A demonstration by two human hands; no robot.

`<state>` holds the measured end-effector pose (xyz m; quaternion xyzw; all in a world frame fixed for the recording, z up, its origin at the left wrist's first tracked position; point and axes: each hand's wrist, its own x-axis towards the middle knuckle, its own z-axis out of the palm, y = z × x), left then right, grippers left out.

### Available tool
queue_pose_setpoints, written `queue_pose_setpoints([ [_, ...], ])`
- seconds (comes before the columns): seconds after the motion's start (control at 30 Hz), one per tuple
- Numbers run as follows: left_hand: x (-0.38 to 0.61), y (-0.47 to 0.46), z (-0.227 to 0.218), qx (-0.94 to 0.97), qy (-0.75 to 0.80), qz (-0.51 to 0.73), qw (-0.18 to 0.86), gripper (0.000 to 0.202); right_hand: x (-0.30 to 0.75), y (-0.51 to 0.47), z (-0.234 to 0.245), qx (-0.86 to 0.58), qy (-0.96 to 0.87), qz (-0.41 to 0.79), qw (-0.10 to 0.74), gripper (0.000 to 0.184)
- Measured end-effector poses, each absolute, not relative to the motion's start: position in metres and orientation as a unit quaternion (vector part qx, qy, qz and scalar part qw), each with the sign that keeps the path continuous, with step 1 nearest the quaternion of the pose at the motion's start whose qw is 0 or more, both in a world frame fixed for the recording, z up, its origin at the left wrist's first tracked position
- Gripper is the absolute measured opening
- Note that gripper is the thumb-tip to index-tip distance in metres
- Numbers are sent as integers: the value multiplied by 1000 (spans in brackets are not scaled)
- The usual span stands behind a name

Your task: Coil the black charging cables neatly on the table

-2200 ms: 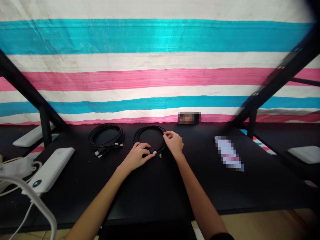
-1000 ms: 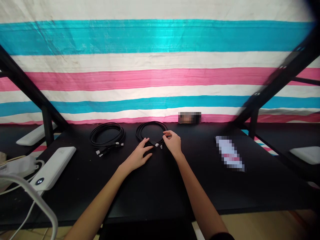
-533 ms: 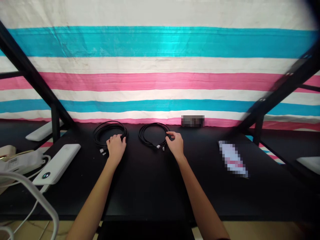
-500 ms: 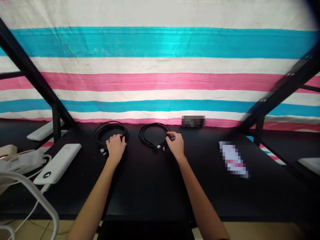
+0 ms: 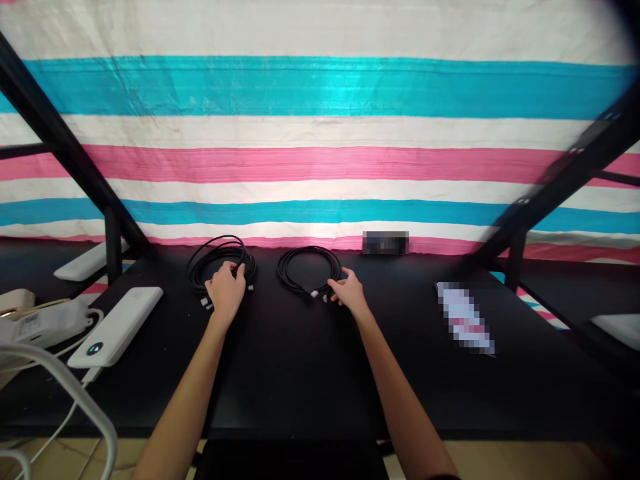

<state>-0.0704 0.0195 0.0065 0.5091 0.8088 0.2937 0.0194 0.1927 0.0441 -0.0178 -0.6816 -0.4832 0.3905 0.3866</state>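
A: What takes up the most room?
B: A striped sheet (image 5: 320, 87), across the upper part of the frame. Below it runs a black table (image 5: 300, 373).
A: And on the table?
B: A white power bank (image 5: 117, 327) at the lower left. Then 2 black coiled cables: the left cable (image 5: 250, 267) lies left of centre, the right cable (image 5: 287, 280) near the centre.
A: Anything over to the right?
B: A flat pale thing (image 5: 466, 317), blurred out, at centre right.
A: The hands?
B: The left hand (image 5: 226, 288) has thumb and fingertips closed on the left cable, with 1 loop standing up behind. The right hand (image 5: 349, 291) is at the right cable's lower right edge; whether it grips, I cannot tell.
A: Smaller still?
B: A dark box (image 5: 385, 243), blurred, against the sheet. Smallest is a white plug (image 5: 314, 293) on the right cable.
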Motion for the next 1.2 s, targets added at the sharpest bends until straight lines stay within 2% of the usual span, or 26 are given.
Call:
queue_pose_setpoints([
  [0.2, -72, 20, 10, 464, 814, 350, -11, 28, 188, 50, -28, -644, -436, 456, 433, 60],
  [0.37, -77, 22, 9, 424, 804, 415, -47, 28, 189, 54, -30, -629, -413, 455, 477, 55],
  [0.47, -78, 23, 6, 431, 790, 435, -32, 26, 189, 54, -29, -623, -406, 451, 493, 51],
  [0.6, -74, 23, 4, 498, 785, 369, 17, 27, 191, 55, -28, -626, -411, 425, 508, 51],
  [0.7, -72, 22, 2, 533, 792, 297, 14, 30, 194, 56, -30, -648, -449, 354, 503, 56],
  [0.83, -74, 21, 1, 549, 800, 242, 10, 22, 200, 58, -36, -671, -494, 262, 488, 56],
  [0.97, -76, 22, 2, 530, 805, 264, 16, 19, 201, 60, -39, -678, -502, 242, 479, 56],
  [1.2, -81, 21, 10, 473, 824, 310, 18, 30, 200, 59, -37, -684, -509, 233, 467, 54],
])
